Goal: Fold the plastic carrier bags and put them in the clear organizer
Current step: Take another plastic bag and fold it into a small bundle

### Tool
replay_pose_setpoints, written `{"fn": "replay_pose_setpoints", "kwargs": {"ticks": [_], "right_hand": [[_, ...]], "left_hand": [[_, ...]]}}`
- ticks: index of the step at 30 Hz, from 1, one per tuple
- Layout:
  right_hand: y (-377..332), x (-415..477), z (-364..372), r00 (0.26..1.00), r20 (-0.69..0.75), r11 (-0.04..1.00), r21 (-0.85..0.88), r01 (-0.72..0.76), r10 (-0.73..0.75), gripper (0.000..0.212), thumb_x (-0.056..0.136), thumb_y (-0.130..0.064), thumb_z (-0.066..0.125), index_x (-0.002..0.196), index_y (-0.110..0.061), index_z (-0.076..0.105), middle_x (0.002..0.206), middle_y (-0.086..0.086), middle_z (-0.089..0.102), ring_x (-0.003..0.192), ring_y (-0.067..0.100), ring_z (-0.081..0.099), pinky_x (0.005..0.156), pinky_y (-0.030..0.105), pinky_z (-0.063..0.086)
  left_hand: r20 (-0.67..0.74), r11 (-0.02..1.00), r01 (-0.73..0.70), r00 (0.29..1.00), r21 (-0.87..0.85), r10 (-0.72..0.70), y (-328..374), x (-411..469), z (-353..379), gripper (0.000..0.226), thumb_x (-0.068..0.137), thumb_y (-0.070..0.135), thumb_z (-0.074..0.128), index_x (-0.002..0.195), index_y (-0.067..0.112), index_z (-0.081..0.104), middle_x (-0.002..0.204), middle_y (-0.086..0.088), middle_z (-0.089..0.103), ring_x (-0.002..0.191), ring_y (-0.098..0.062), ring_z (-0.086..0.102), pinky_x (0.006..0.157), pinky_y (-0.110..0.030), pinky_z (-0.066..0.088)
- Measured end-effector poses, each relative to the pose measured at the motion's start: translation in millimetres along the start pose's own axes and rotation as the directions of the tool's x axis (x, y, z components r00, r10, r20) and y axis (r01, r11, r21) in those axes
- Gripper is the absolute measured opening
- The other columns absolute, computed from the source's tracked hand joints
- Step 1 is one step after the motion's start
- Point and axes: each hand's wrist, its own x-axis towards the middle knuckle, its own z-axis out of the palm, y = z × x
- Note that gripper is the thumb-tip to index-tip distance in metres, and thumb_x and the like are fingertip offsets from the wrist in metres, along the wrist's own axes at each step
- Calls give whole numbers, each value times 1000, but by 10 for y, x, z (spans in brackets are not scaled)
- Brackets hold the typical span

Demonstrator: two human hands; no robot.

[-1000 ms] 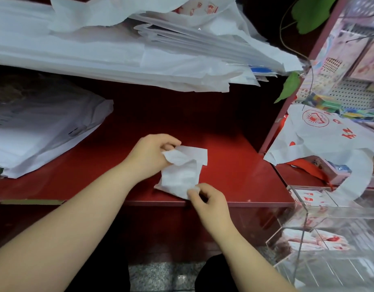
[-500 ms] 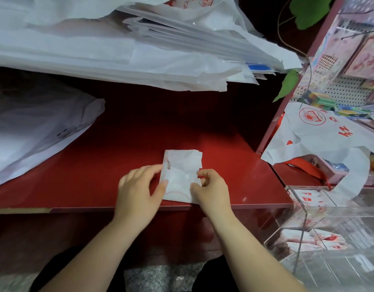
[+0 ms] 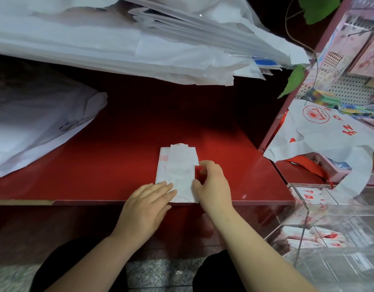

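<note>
— Where does the bag lie relative to the hands?

— Start at the left hand (image 3: 147, 205): it is flat, its fingers (image 3: 160, 189) straight and pressing the near left corner of the folded carrier bag (image 3: 177, 165) onto the red counter (image 3: 118, 165). The bag sits at the counter's front edge, with its long axis running away from the person.

— And the other side?

— The right hand (image 3: 213, 186) is curled, thumb and forefinger pinching the bag's right edge, so the bag lies between the two hands.

— Which hand should carry it?

— Probably the right. The clear organizer (image 3: 350, 270) stands well to the right and lower, already holding folded bags (image 3: 306, 239), and that hand is nearer. I'd guess one more crosswise fold comes first, since the packet looks long.
</note>
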Motion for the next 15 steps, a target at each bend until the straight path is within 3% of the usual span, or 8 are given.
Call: {"fn": "replay_pose_setpoints", "kwargs": {"ticks": [3,5,7,9,10,12,15], "right_hand": [[132,-89,14,949,1,949,3,315,-315,43,82,-25,52,119,-4,56,127,14,51,117,25,48,103,38,36],[254,-143,4,864,152,865,-81,495,-480,61,79,-49,50,125,-8,52,138,12,44,127,21,39,113,36,21],[331,-142,-18,762,311,732,-232,640,-568,78,71,-66,46,127,-13,46,138,7,45,128,18,41,113,35,19],[365,-119,-23,727,371,638,-349,686,-579,73,66,-62,48,121,-14,52,129,6,57,119,19,54,102,43,30],[369,-119,-19,730,351,647,-338,683,-587,63,67,-53,49,116,-13,59,123,6,61,113,20,59,98,45,32],[373,-134,-21,752,285,722,-222,655,-595,47,69,-34,45,105,-12,67,113,5,67,106,19,62,96,35,39],[424,-197,-26,774,209,787,-30,616,-598,39,70,-19,45,102,-10,66,110,10,67,108,16,53,100,26,30]], "left_hand": [[-75,999,-45,996,10,46,-6,-8,47,38,90,32,43,93,9,74,99,-3,71,102,-13,53,87,-27,36],[-128,998,-60,990,18,62,-9,-8,58,30,80,21,49,90,9,74,96,-3,72,100,-12,52,85,-26,37],[-187,996,-84,979,-24,78,1,-20,29,28,84,17,48,87,9,75,91,-2,73,95,-10,53,87,-22,35],[-215,991,-114,972,-71,96,36,-45,-11,36,96,22,40,89,13,74,88,1,73,92,-8,55,93,-17,30],[-208,989,-117,973,-92,96,54,-51,-41,37,99,28,36,94,17,71,90,2,72,93,-7,55,96,-17,29],[-183,990,-109,979,-90,91,55,-47,-65,24,94,34,43,109,21,57,106,3,67,104,-7,53,102,-20,26],[-3,999,-46,999,-14,46,-52,-13,-75,55,70,32,62,121,22,45,127,-1,55,121,-11,41,109,-28,14]]}}
